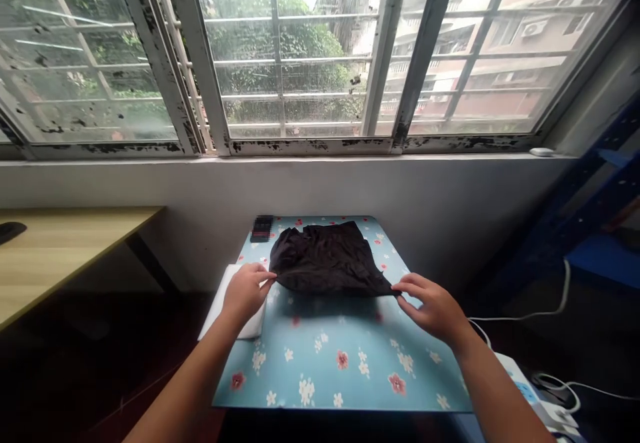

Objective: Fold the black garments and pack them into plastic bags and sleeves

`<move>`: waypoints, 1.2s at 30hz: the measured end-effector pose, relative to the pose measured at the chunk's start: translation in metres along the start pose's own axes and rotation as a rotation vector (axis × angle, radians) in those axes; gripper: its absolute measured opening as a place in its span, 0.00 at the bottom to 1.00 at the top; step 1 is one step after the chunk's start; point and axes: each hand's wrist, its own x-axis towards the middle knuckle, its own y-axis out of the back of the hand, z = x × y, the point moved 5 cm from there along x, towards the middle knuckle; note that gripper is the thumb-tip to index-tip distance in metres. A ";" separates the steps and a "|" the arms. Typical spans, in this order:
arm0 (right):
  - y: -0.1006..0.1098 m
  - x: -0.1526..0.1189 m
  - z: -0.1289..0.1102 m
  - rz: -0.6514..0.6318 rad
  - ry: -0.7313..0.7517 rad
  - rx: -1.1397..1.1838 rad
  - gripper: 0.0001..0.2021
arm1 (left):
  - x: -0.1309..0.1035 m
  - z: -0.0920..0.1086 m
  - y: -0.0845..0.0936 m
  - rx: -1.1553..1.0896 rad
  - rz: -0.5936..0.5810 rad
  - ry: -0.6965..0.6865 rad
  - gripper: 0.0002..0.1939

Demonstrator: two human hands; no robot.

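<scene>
Two bare hands of mine, left hand (247, 290) and right hand (430, 304), pinch the near corners of a crumpled black cloth (330, 256) at the frame's centre, over the blue floral table (320, 363).

Barred windows (300, 50) — daylight; pale wall (210, 190); wooden desk (65, 243).

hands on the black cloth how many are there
2: the left hand pinches the black cloth at its near left corner, the right hand at its near right corner.
</scene>
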 end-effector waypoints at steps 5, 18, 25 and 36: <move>0.000 -0.076 -0.030 -0.162 0.091 -0.069 0.10 | -0.078 0.015 0.003 -0.039 -0.305 0.057 0.10; -0.007 -0.057 -0.019 -0.108 -0.090 0.028 0.13 | -0.069 0.008 0.003 -0.253 -0.305 0.187 0.18; -0.053 0.038 0.030 -0.082 -0.287 -0.093 0.19 | 0.014 -0.021 -0.037 -0.134 -0.289 0.185 0.20; 0.007 0.014 -0.006 -0.029 -0.140 0.071 0.08 | 0.000 -0.003 -0.013 -0.147 -0.295 0.015 0.11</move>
